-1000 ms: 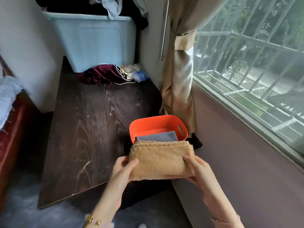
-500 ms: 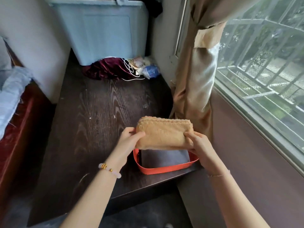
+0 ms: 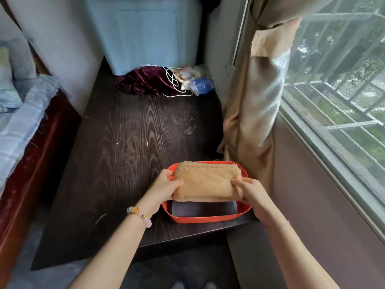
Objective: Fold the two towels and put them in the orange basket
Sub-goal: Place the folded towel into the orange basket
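Note:
A folded tan fluffy towel (image 3: 205, 182) hangs over the orange basket (image 3: 208, 219), which stands near the front right corner of the dark wooden table (image 3: 129, 147). My left hand (image 3: 164, 187) grips the towel's left end and my right hand (image 3: 249, 193) grips its right end. Inside the basket lies a folded grey towel (image 3: 203, 209), mostly hidden under the tan one.
A pale blue storage bin (image 3: 143, 32) stands at the table's far end, with a maroon cloth (image 3: 141, 81), white cable and small packets in front of it. A tan curtain (image 3: 256, 101) hangs right of the basket by the window. A bed edge (image 3: 23, 122) lies left.
Both hands have carried the tan towel forward from in front of the basket to a spot over it. The view has tilted down.

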### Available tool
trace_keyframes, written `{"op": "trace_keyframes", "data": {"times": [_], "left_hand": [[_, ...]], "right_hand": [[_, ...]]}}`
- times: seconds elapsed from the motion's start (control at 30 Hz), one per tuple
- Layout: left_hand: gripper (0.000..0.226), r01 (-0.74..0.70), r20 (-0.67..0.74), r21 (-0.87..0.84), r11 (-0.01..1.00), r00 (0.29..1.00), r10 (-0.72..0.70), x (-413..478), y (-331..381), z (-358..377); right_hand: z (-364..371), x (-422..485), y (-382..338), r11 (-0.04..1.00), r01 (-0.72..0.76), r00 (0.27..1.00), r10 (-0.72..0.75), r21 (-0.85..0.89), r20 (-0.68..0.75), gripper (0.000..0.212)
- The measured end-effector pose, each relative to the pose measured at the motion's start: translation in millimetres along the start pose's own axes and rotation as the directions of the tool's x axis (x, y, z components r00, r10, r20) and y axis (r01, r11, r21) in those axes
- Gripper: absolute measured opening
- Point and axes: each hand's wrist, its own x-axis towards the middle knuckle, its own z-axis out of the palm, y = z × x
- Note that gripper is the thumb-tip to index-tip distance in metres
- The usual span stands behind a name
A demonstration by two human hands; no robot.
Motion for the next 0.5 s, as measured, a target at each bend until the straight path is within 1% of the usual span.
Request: {"op": "trace_keyframes", "data": {"times": [0.07,0.17,0.2,0.3,0.37,0.43,0.5], "left_hand": [[0.018,0.001,0.017,-0.003,1.000,1.000,-0.001,-2,-2,5],[0.017,0.015,0.046,-0.035,0.999,0.999,-0.014,-4,-4,9],[0.021,0.020,0.052,-0.039,0.999,0.999,-0.018,-5,-4,10],[0.041,0.016,0.077,-0.015,1.000,0.997,-0.015,-5,-1,10],[0.047,-0.053,0.056,0.076,0.996,0.997,0.049,-3,7,10],[0.051,-0.182,0.048,0.173,0.968,0.983,0.176,-4,25,13],[0.058,-0.345,0.133,0.220,0.913,0.937,0.322,-4,46,20]], "right_hand": [[-4,-2,2,1.000,-0.008,0.999,0.008,0.019,0.033,0.027],[-11,-8,-2,0.993,0.012,0.998,-0.019,0.118,0.065,0.020],[-15,-10,-6,0.989,0.034,0.996,-0.045,0.147,0.076,0.019],[-26,-18,-23,0.969,0.142,0.980,-0.166,0.201,0.109,0.013],[-33,-24,-37,0.949,0.211,0.957,-0.250,0.236,0.148,0.012],[-37,-30,-52,0.921,0.283,0.915,-0.343,0.268,0.214,0.018],[-37,-34,-65,0.907,0.338,0.877,-0.400,0.251,0.267,0.026]]}}
